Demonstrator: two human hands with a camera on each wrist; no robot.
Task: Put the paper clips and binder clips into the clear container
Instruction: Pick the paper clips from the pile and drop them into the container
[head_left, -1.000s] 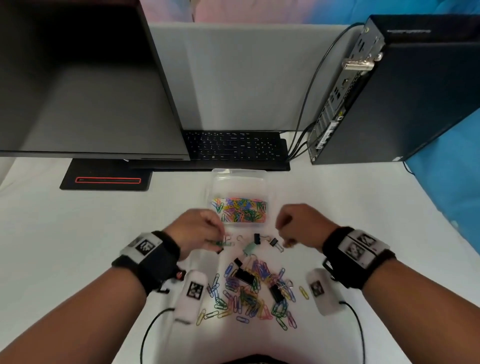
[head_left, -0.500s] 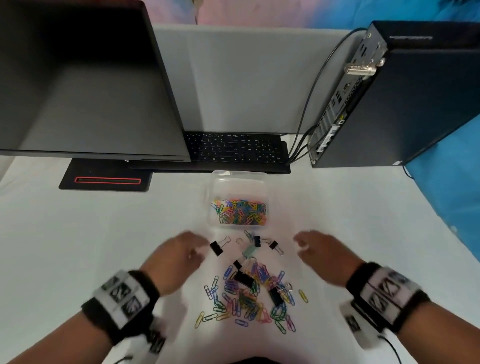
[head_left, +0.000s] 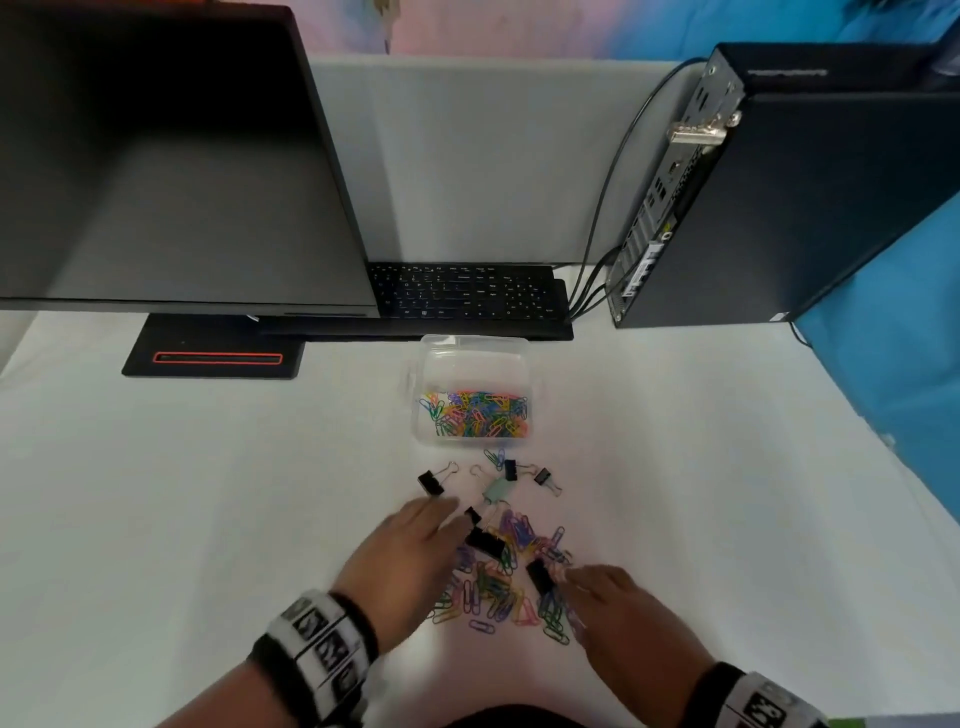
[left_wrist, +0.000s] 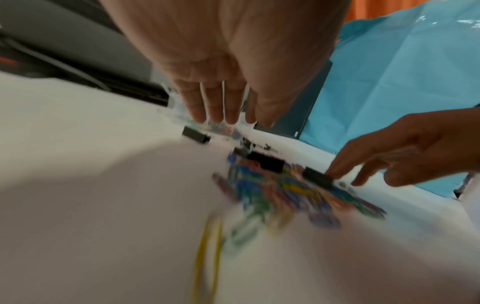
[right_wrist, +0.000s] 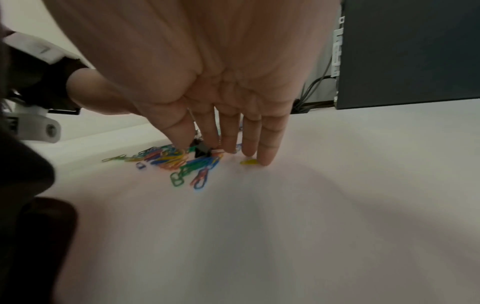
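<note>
Now both hands are back at the loose heap, having drawn away from the clear container (head_left: 474, 395) where they were bunched a second ago; half a second ago they were already spread and travelling toward the person. Read as: one load delivered, next scoop being set up. The container holds a layer of coloured paper clips, so the task is partly done, with plenty still outside.

Left hand (head_left: 410, 561): fingers straight and together, released, holding nothing, lying at the left edge of the paper clip pile (head_left: 506, 577); the left wrist view (badly motion-blurred) shows the palm above the cloth with the fingertips pointing toward the container. Right hand (head_left: 618, 608): fingers extended and slightly spread, also grasping nothing, tips down on the white table (head_left: 156, 493) at the pile's right edge. In the right wrist view the little finger touches or sits just beside a yellow paper clip (right_wrist: 248, 162).

Pile lies between the two hands, near the person; the container sits beyond it, close to the keyboard (head_left: 467, 291). Binder clips remain out: several black ones in and past the pile, e.g. the black binder clip (head_left: 430, 483) just beyond the left fingertips, and a pale green binder clip (head_left: 498, 489) between pile and container.

Judgement: hands look placed to rake the heap together from both sides.
</note>
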